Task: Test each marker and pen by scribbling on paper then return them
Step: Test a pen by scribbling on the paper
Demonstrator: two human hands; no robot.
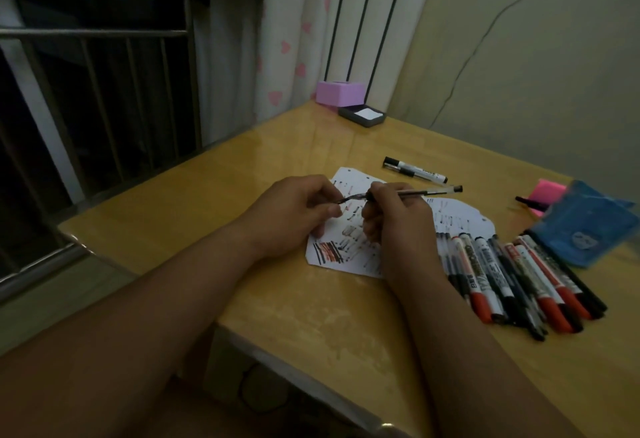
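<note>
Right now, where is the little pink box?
In the head view, the pink box sits at the far corner of the table, by the heart curtain, with a dark tray just in front of it.

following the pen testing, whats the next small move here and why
Probably pull the cap clear with the left hand, so the tip can drop to the paper. The right hand grips the pen above the scribbled sheet, and the left pinches the dark piece at its tip. Whether it is coming off or going on is unclear.
</note>
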